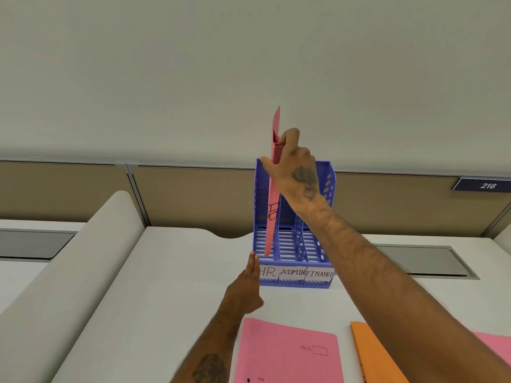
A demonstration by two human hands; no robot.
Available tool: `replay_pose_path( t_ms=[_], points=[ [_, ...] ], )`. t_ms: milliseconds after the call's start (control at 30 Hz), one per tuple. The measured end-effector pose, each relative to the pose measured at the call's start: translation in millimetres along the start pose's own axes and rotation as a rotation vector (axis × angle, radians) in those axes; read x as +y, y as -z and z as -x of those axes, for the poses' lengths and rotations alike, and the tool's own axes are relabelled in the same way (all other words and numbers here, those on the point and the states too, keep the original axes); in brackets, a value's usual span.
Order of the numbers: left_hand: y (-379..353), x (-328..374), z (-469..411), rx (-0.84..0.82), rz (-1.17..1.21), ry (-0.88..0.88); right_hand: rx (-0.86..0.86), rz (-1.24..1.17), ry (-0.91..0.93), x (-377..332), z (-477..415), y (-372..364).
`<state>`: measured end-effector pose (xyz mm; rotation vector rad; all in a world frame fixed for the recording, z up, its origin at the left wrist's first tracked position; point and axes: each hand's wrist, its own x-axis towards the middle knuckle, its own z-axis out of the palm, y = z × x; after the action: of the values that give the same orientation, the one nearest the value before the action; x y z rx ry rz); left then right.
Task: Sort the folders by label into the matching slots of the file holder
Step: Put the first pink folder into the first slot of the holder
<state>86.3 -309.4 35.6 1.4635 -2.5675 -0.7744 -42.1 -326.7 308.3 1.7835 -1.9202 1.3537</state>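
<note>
The right hand (297,167) pinches the top edge of the held pink folder (272,217), so it hangs upright with its lower end in the leftmost slot, above the HR label (268,272). The left hand (247,286), fingers straight, touches the front left corner of the blue file holder (304,283), probably to stop it from sliding. Another pink folder (287,352) and an orange folder (373,352) wait nearer on the desk (166,272).
</note>
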Motion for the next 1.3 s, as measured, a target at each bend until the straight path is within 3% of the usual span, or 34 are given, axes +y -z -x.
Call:
replay_pose_path(
  t_ms=[267,400,467,533,633,1300],
  points=[
    [-8,-6,-3,0.016,-0.008,-0.010,-0.118,0.039,-0.033,16,20,-48],
    [-9,-6,-5,0.023,-0.007,-0.006,-0.382,-0.107,-0.213,47,54,-68],
    [-9,-7,-4,0.038,0.001,-0.013,-0.455,-0.059,-0.195,56,67,-75],
    [-10,-8,-3,0.054,0.008,-0.024,-0.383,-0.107,-0.232,52,62,-80],
    [-13,-9,1,0.069,0.015,-0.009,-0.263,0.094,-0.063,34,46,-84],
    [-29,-14,74,-0.028,-0.042,0.191,-0.306,0.257,-0.045,45,103,-37]
  ],
)
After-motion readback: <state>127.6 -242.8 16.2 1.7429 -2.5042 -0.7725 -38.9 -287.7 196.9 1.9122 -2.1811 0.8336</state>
